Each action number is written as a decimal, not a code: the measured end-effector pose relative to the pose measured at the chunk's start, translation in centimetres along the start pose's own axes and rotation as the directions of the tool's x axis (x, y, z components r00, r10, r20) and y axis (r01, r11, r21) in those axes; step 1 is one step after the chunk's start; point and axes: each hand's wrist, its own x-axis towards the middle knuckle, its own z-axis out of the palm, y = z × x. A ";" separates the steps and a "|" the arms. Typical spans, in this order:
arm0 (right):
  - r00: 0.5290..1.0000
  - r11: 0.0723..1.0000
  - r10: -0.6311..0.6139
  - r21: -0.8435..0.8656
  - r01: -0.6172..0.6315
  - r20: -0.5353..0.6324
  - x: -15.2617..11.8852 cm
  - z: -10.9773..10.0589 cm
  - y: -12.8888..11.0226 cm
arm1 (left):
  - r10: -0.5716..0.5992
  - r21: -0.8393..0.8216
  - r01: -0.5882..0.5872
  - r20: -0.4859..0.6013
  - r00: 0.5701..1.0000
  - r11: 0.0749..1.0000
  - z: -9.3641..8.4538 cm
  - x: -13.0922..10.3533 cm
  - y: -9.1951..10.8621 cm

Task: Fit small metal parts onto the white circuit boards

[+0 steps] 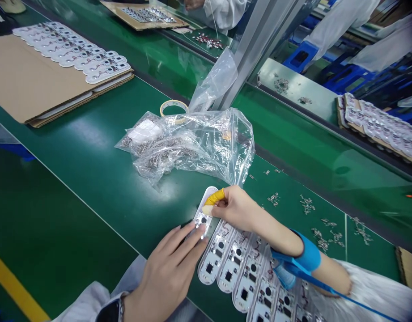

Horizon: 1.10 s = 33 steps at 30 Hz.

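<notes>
White case under right hand fingertips; apparently placing step.
Right fingertips bunched, can't tell on what; left hand spread, against case. Next likely needs steady hold. Case row just below grip.

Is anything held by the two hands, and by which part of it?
The left hand touches the near part of the white casing, the right hand its far part. Whether the right pinches anything there cannot be told.

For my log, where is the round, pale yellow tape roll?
In the head view, the tape roll sits upper centre-left, just beyond the clear plastic bag.
</notes>
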 end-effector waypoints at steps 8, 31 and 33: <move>0.971 0.949 -0.137 -0.306 0.072 -0.196 -0.4 1.4 -0.1 | 0.021 0.018 -0.021 0.002 1.000 1.000 0.2 -0.4 0.0; 0.722 0.969 -0.164 -0.247 -0.010 -0.673 -5.9 -3.6 10.7 | 0.026 -0.089 -0.021 0.059 0.998 0.996 -0.1 -1.9 1.4; 0.692 0.966 -0.209 -0.257 0.035 -0.691 -7.2 -3.2 10.2 | -0.022 -0.157 0.031 0.060 0.998 0.987 -0.5 -1.5 2.2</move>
